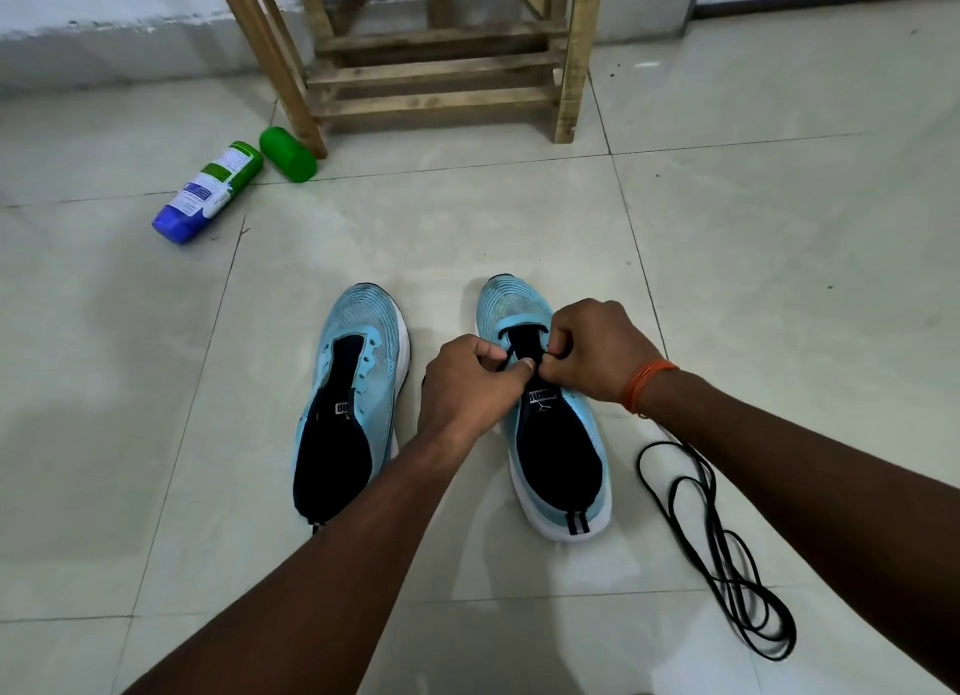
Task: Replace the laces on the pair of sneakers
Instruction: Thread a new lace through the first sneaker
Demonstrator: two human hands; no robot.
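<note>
Right sneaker (pixel 558 434), toe away, fingers (pixel 522 370) of left hand (pixel 467 387) and right hand (pixel 597 351) pinching its lace (pixel 505 361)

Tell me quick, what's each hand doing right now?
Left hand: closed, pinching the black lace on the right-hand sneaker.
Right hand: closed, pinching the same lace.

Light-blue sneakers (pixel 363 361), linings seemingly navy, soles white; lace (pixel 714 549) black; bottle (pixel 208 190) green, white, blue; wristband (pixel 647 382) orange.
</note>
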